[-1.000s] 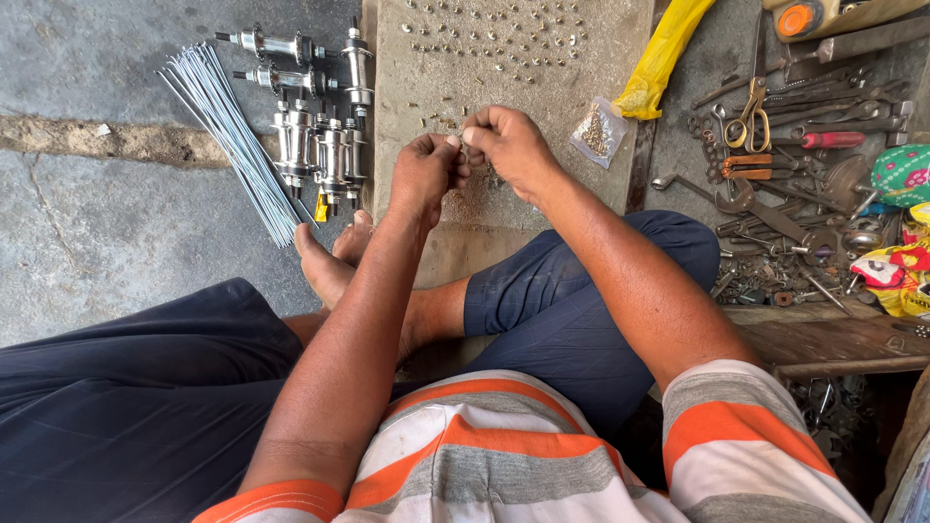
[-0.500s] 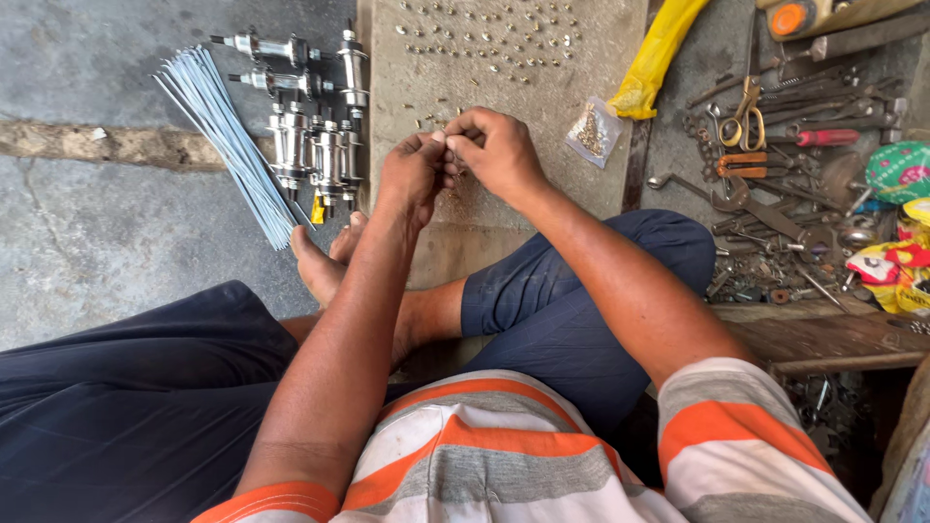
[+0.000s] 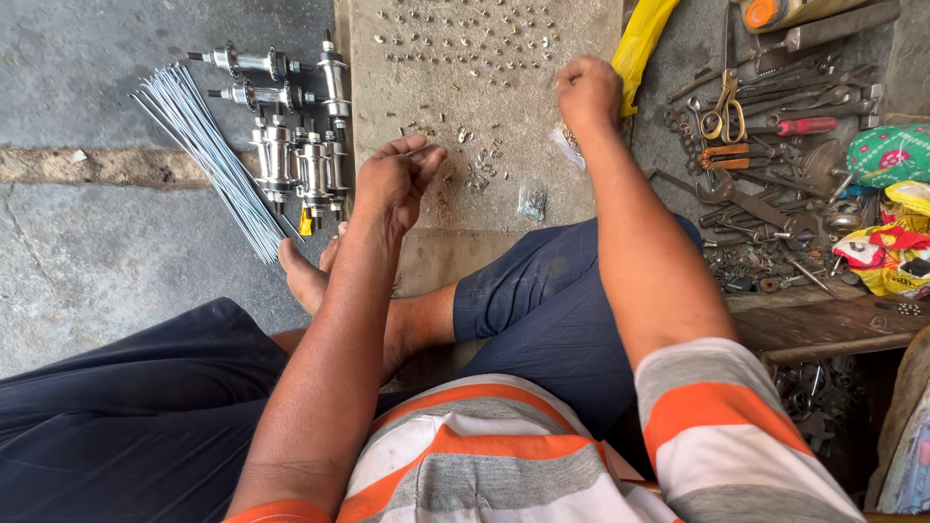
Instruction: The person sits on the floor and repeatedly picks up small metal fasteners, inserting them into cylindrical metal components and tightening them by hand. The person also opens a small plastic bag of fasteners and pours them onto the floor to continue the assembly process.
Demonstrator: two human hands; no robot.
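Pinching something tiny in my left hand [image 3: 392, 179], can't tell what; my right hand [image 3: 586, 92] fisted over board [image 3: 504, 208], contents hidden. Small metal bits [image 3: 465, 39] scattered; hubs [image 3: 291, 155] left.

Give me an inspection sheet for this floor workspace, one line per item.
Surface: worn wooden board on grey concrete floor.
Job's things: small metal nipples scattered over the board; bundle of thin silver spokes and shiny metal wheel hubs left of it.
Clutter: pile of hand tools with pliers and wrenches, yellow cloth, colourful wrappers.
Grippers: left hand pinched above the board, contents too small to tell; right hand fisted near the yellow cloth.
Cables: nothing seen.
Surroundings: crossed legs in dark trousers, bare foot.
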